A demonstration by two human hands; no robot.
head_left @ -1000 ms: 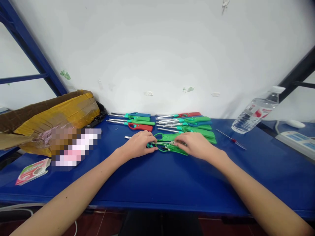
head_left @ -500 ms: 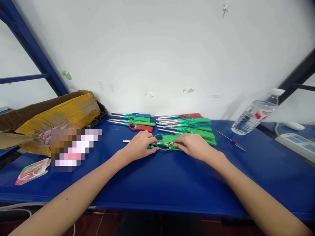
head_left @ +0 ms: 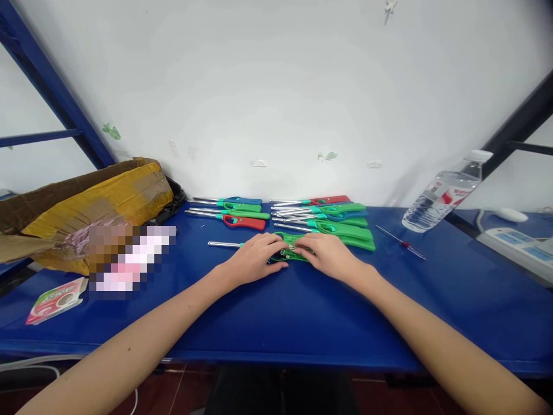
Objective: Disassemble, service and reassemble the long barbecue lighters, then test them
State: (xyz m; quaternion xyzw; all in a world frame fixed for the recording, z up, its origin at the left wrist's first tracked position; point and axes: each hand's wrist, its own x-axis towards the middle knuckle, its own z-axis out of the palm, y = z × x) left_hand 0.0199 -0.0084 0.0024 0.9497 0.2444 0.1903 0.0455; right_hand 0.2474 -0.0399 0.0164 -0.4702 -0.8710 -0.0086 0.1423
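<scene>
Between my hands lies an opened green gas lighter (head_left: pixel 291 237) on the blue tabletop, its casing spread and small inner parts showing. Its metal tube (head_left: pixel 223 244) sticks out to the left. My left hand (head_left: pixel 254 259) is closed around the neck and trigger area, fingertips at the inner parts. With bent fingers, my right hand (head_left: pixel 332 253) pinches the inner parts over the casing; those fingers hide much of the handle end. Just behind my right hand, finished-looking lighters (head_left: pixel 352 233) with green, blue and red handles lie in a pile.
More lighters (head_left: pixel 246 222) lie at the back left. A screwdriver (head_left: pixel 405 244) and a water bottle (head_left: pixel 444 196) are on the right, beside a power strip (head_left: pixel 518 245). At left stand a taped cardboard box (head_left: pixel 129 193) and a printed card (head_left: pixel 56 301). A white wall (head_left: pixel 276 104) borders the back.
Both hands have drawn closer together over the opened lighter. More of its metal tube now shows to the left of my left hand. The view has shifted slightly.
</scene>
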